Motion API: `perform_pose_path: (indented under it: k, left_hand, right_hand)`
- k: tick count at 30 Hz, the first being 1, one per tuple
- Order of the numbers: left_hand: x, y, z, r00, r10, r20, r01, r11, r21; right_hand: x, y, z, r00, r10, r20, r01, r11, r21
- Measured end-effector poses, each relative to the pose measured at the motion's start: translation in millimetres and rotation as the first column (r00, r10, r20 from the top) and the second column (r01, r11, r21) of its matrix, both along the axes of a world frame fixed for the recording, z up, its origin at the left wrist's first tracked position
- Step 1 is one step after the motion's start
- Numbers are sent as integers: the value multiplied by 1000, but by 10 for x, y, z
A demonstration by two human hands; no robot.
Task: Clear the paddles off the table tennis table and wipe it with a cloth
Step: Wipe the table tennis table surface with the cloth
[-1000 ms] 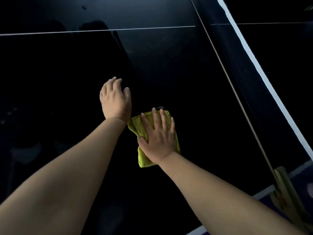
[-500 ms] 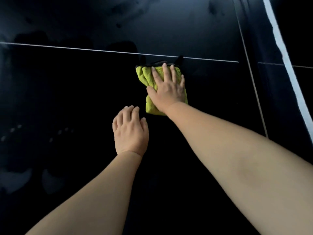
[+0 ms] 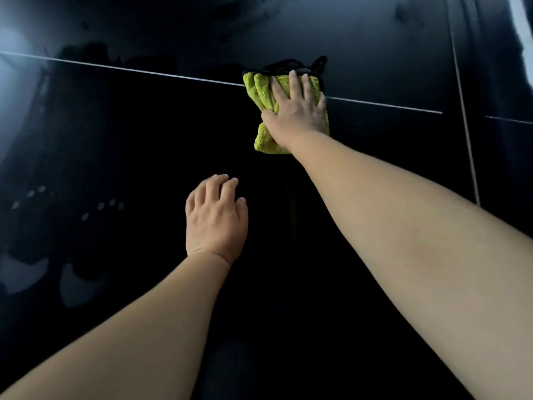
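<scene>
Cloth [image 3: 261, 90]: yellow-green and fleecy, folded and bunched, with a black trim [image 3: 288, 64] and a small black loop [image 3: 320, 62] at its far edge. It lies on the bench [image 3: 115, 140], right across the white line [image 3: 144, 72], under my right hand [image 3: 297, 108].
Right hand: palm down on the cloth, fingers straight and a little spread, pressing it flat. I grip nothing, and my arm is stretched far out.
Left hand [image 3: 215, 220]: nearer to me and left of the cloth, well apart from it. It rests palm down on the bare bench, fingers loosely bent, holding nothing.
Bench: dark, glossy top with pale reflections along its left side.
White line: thin, running left to right across the bench and passing under the cloth.
Net [image 3: 484, 53]: a dark band at the far right, with white tape along its top edge.
</scene>
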State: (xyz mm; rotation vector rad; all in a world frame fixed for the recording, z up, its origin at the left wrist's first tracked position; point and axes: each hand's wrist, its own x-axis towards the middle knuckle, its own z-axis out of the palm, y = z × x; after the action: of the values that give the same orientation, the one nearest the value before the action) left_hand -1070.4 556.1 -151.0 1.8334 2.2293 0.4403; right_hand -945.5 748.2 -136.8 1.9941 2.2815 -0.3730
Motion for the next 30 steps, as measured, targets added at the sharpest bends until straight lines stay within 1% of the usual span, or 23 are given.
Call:
perform_pose_path:
  k: [6,10,14,18,22,30]
  left_hand:
    - [25,-23,17,1000,-21,16,20,1000,14]
    - [4,-87,17,997,-50,58,46,997,65]
    - [-18,-239,81,986,-167,28,160,973,168]
    - [-11,-398,202,946,-323,-6,320,935,151]
    - [-16,-673,338,918,-397,6,390,903,183]
    - [31,-1207,322,869,-494,27,486,863,136]
  right_hand:
    - [289,-1093,20,1000,-27,13,27,1000,-13]
    - [396,-1928,18,998,-49,30,50,998,-29]
    - [407,-2888,55,993,-102,51,104,994,-42]
    - [353,-3758,75,985,-150,85,156,985,-73]
    - [317,-4482,93,978,-176,114,187,978,-96]
    - [217,-5742,138,962,-241,126,254,963,-96]
